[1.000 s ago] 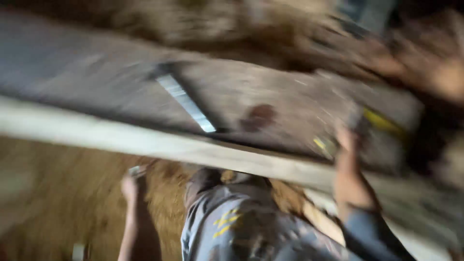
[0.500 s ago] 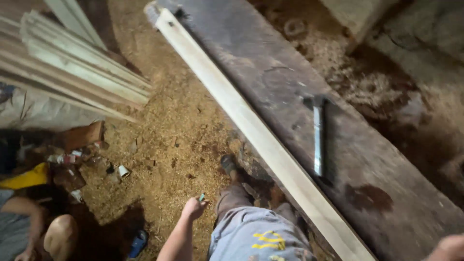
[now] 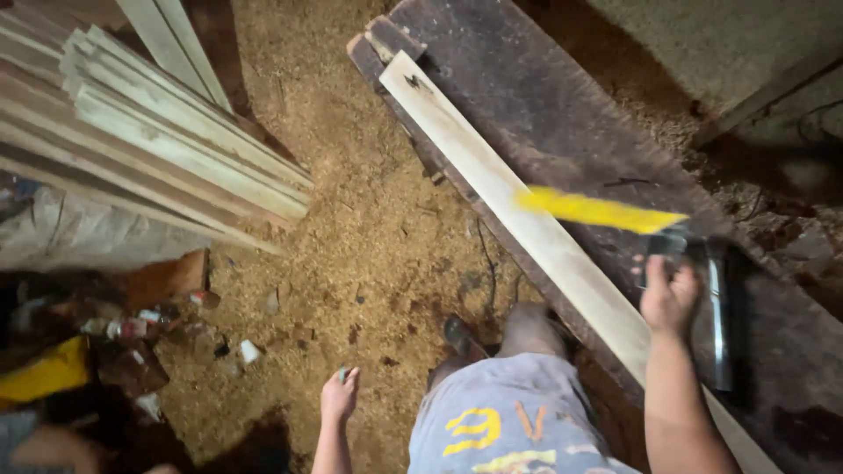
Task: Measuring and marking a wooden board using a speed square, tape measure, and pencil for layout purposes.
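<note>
The right hand has come up over the pale plank, now gripping a tape measure — yellow blade out across it — while the left hand pinches a small pencil-like stub.

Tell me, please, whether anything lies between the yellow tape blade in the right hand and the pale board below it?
Nothing visible does. The right hand holds a tape measure whose yellow blade reaches out across the pale board on the dark plank. The board's top face shows bare there.

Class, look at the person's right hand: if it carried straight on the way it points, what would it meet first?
Probably the pale wooden strip, under the yellow tape blade held out by the right hand; depth is unclear.
</note>
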